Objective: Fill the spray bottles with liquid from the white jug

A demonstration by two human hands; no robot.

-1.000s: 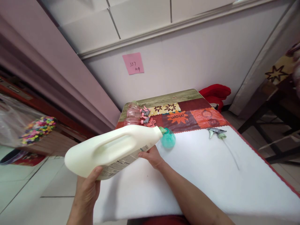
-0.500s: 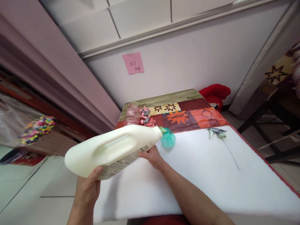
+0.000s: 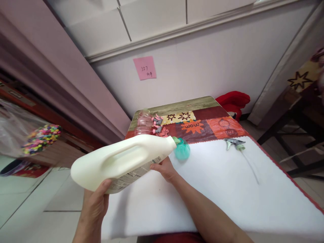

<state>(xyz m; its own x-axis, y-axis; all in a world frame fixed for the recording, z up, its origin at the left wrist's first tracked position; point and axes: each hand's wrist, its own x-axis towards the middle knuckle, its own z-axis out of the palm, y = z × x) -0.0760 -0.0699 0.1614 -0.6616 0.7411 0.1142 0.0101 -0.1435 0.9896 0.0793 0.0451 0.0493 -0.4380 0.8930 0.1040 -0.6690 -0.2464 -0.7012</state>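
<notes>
Far left: clear plastic bag (image 3: 11, 125), next to it a cluster of small multicoloured pieces (image 3: 42, 139), and a dark-and-red tub (image 3: 30, 170) on the floor below. Mauve curtain (image 3: 76, 67) hangs to the right of those. Left hand (image 3: 97, 200) grips the white jug (image 3: 126, 152) from below near its base, thumb up on the label side, other fingers mostly hidden. Jug is off the table, tipped almost onto its side — base left, mouth right, moulded handle facing up, nobody holding that handle. Behind it, clear pinkish bottles (image 3: 144, 123) at the table's left rear, partly blocked by the jug; pink-and-grey spray heads (image 3: 157, 125) just right of them. Pink note (image 3: 145, 68) on the wall above, reads "357" plus some characters. Right hand (image 3: 165, 169) is closed around the jug's underside near the neck, thumb on the label, remaining fingers out of sight. Green spout (image 3: 176, 139) at the jug mouth meets the neck of the green bottle (image 3: 182, 151) — can't tell how deep it sits. Bottle is on the white cloth (image 3: 215, 199), by the edge of the patterned cover (image 3: 192, 127). Further right, a loose trigger sprayer (image 3: 235, 143) lies with its tube toward the near side. Red plush-like item (image 3: 234, 100) beyond the table, dark stool (image 3: 291, 135) far right.
</notes>
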